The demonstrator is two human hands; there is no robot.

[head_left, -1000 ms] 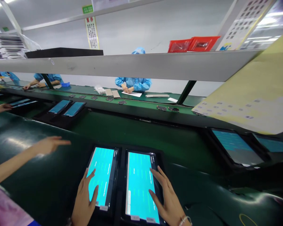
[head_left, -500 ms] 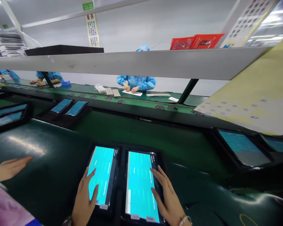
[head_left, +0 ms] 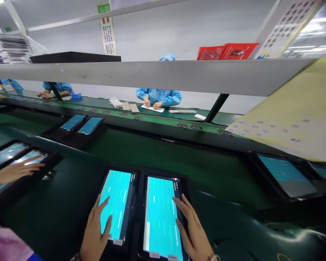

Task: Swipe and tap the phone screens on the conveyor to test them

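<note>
Cyan left screen point(head_left: 118, 203), right screen point(head_left: 160, 214) side by side in black tray point(head_left: 136, 217), long axes pointing away. Left hand point(head_left: 95, 228) over left outer edge, right hand point(head_left: 193, 228) over right; both spread, contact unclear.

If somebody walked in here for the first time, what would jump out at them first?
Probably the brightly lit cyan left screen and right screen, side by side at bottom centre, with the left hand and right hand spread over their outer edges. Next, the red packets stand out above the grey shelf at upper right, while a co-worker's blue sleeves show below it, near the middle.
</note>
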